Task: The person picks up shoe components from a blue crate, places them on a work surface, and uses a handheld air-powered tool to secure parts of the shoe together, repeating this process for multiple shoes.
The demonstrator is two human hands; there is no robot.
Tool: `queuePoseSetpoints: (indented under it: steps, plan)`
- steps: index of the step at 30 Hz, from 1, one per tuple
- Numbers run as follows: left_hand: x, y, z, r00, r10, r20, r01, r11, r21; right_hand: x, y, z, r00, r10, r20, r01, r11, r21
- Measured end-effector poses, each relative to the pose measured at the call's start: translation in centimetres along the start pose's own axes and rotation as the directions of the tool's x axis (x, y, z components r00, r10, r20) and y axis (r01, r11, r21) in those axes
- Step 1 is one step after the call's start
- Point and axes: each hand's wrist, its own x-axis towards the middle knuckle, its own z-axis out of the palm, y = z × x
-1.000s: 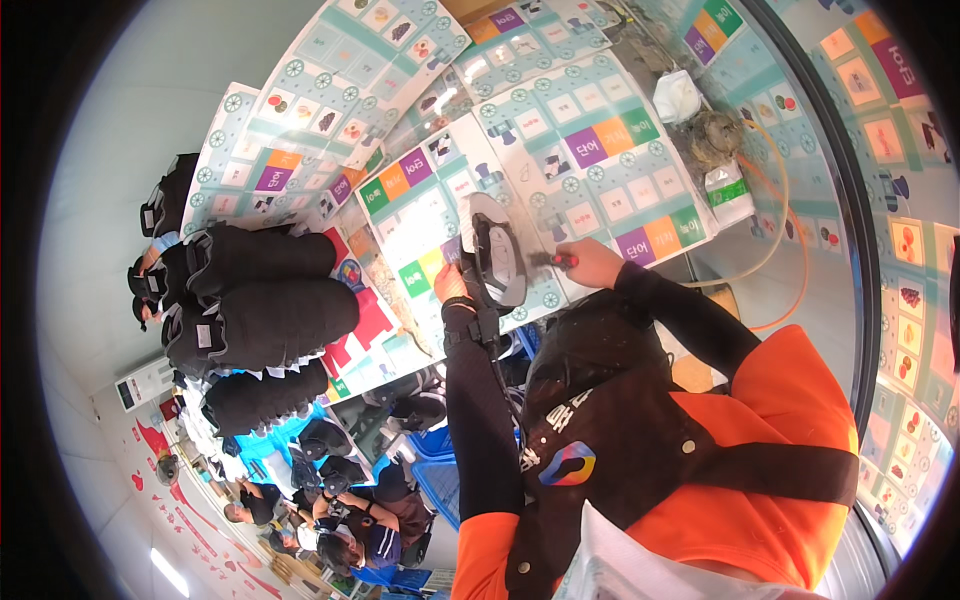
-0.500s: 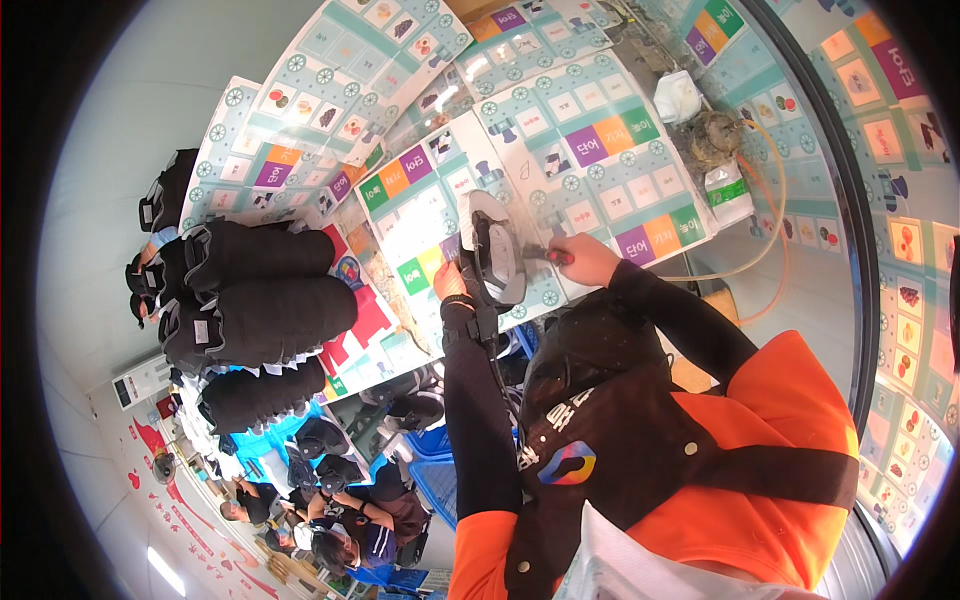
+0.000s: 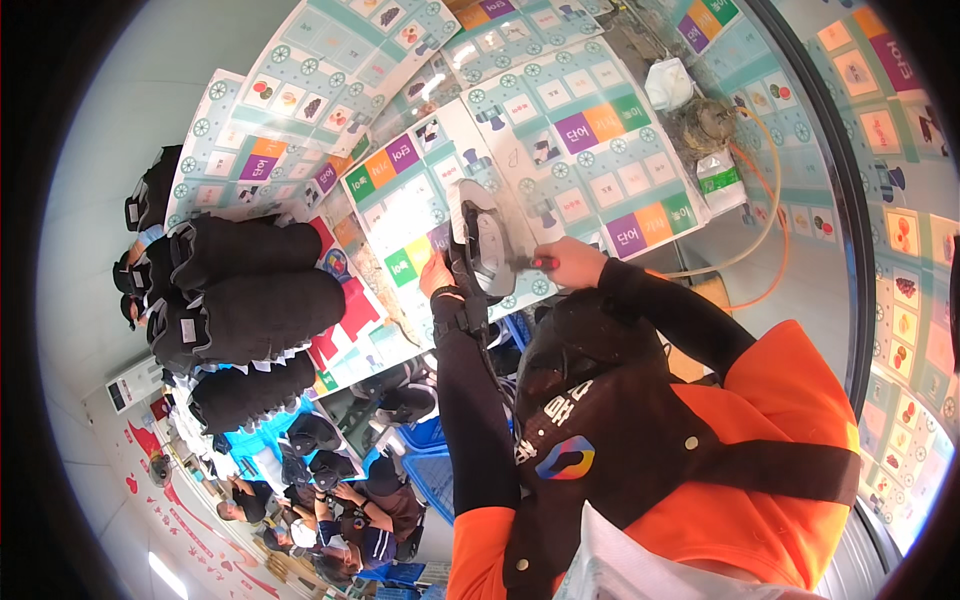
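A black shoe (image 3: 490, 240) with a pale grey-white sole side stands over the patterned tabletop (image 3: 420, 210), held from its left by my left hand (image 3: 436, 276). The fingers of that hand close on the shoe's dark edge, though part of the grip is hidden. On the other side, my right hand (image 3: 575, 264) is wrapped round the red handle of a small brush (image 3: 544, 263). The brush's dark end points left and meets or nearly meets the shoe's pale side; contact is hard to tell.
Rows of black shoe uppers (image 3: 265, 315) are stacked at the left. A white cup-shaped thing (image 3: 670, 84) and a white-and-green packet (image 3: 718, 180) lie at the back right, near a thin hose (image 3: 765, 215). Blue crates (image 3: 430, 480) stand below. Several people (image 3: 345, 535) sit at lower left.
The whole view has shifted slightly, with things appearing a little further left. Both hands keep their holds on the shoe and the brush; the brush's tip sits slightly lower along the shoe.
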Motion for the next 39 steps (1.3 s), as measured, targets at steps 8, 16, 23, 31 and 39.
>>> queuePoseSetpoints:
  steps: [8,16,23,31,39]
  plan:
    - [1.7,-3.3,-0.8,0.979,-0.125,0.162,0.192,0.832,-0.520,0.1,-0.6,0.0,0.987,0.062,0.147,-0.061,0.998,-0.011]
    - [2.2,-5.5,1.4,0.948,-0.224,0.225,0.312,0.786,-0.534,-0.3,0.7,-1.5,0.978,0.202,-0.047,-0.206,0.973,-0.107]
    - [-3.6,0.0,3.1,0.959,-0.188,0.211,0.276,0.780,-0.561,-2.3,3.0,-1.6,0.993,0.091,0.072,-0.093,0.996,0.018]
    - [-4.8,7.9,0.5,0.950,0.048,0.309,0.218,0.609,-0.763,-0.3,-2.2,-5.7,0.986,0.027,-0.163,-0.020,0.999,0.049]
    - [-3.8,1.0,1.2,0.969,-0.104,0.225,0.218,0.791,-0.571,1.2,0.4,-3.4,0.983,0.079,-0.163,-0.099,0.988,-0.118]
